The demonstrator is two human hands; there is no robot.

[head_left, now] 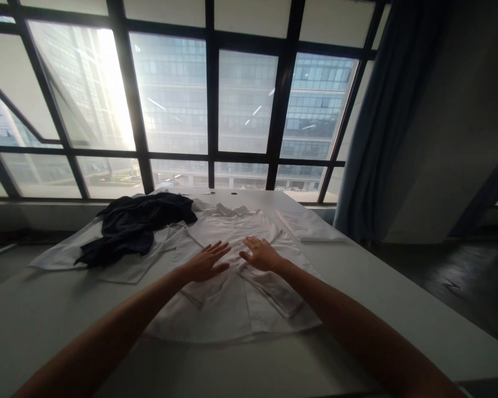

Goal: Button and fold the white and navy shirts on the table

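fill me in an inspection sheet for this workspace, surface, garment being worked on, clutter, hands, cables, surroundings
Surface: white table, two small dark spots near its far end
Job's things: white shirt spread out, collar toward the windows, sleeves folded in over the body
Clutter: dark garment heaped on white fabric to the left; folded white cloth to the right
Hands: left hand and right hand open, palms down at the shirt's middle; grasping nothing
Cables: nothing seen on the table; floor too dark to tell
Surroundings: black-framed windows ahead, blue curtain to the right
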